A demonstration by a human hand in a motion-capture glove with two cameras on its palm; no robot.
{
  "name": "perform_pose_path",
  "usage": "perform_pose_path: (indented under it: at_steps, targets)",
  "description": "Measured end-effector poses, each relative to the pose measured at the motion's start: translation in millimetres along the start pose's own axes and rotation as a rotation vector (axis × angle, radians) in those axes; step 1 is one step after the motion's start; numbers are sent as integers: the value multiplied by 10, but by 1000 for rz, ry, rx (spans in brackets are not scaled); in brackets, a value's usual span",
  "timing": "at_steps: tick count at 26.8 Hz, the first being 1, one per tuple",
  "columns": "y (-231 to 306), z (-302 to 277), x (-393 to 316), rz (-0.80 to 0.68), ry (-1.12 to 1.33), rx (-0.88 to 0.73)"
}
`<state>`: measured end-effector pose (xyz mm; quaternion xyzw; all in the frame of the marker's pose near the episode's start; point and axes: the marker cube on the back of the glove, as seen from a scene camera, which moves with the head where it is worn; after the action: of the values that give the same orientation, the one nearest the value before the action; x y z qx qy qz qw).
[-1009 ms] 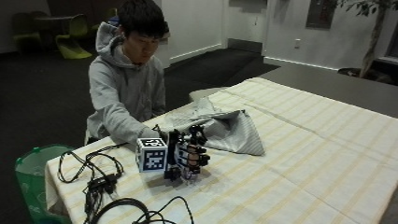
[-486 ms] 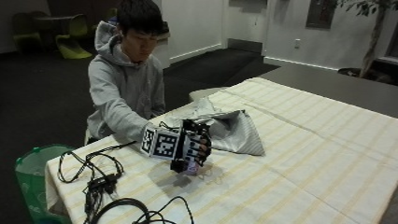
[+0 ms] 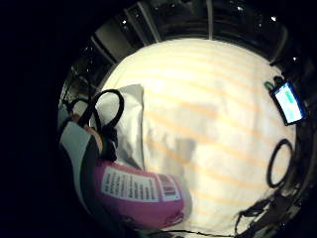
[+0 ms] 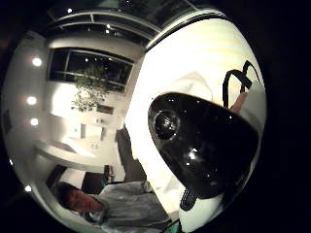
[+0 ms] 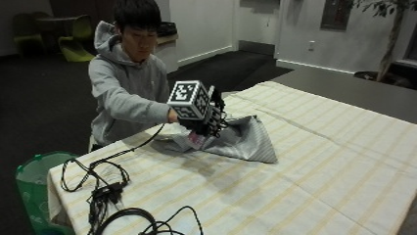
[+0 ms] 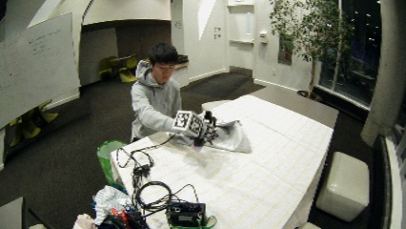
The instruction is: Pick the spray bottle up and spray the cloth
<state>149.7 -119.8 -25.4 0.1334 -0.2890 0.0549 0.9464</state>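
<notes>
Where half a second ago the gloved right hand (image 5: 205, 120) was low over the striped tablecloth (image 5: 312, 161) near the table's front edge, it is now raised and has swung toward the grey cloth (image 5: 244, 139), carrying the spray bottle (image 5: 196, 140) off the table. The bottle hangs just above the near edge of the cloth, and its shadow falls on the tablecloth below.

Much of the bottle is hidden. From the outside view only a patch of its pink body with a white label shows under the glove; the head and trigger are covered by the hand. The little finger side palm view shows the pink body and its printed label (image 3: 143, 191) close against the palm, with the cloth (image 3: 126, 124) and tablecloth beyond. In the thumb side palm view the black spray head (image 4: 201, 145), with its round nozzle, fills much of the picture, and the cloth (image 4: 194, 85) lies past it. The person's bare hand is not visible, hidden behind the raised arm and the cloth. In the wide outside view the bottle is too small to make out.

The right hand's fingers are curled round the bottle's neck and upper body, holding it upright. Whether a finger lies on the trigger cannot be told.
</notes>
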Motion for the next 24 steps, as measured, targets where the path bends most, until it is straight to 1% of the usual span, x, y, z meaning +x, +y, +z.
perform_pose_path:
  at_steps: [6, 10, 17, 24]
  targets:
    - [58, -82, -594, -87, 222, -99]
    - [130, 47, -833, -125, 341, -156]
    - [323, 464, -728, -121, 403, -269]
    - [431, 482, -654, -109, 403, -264]
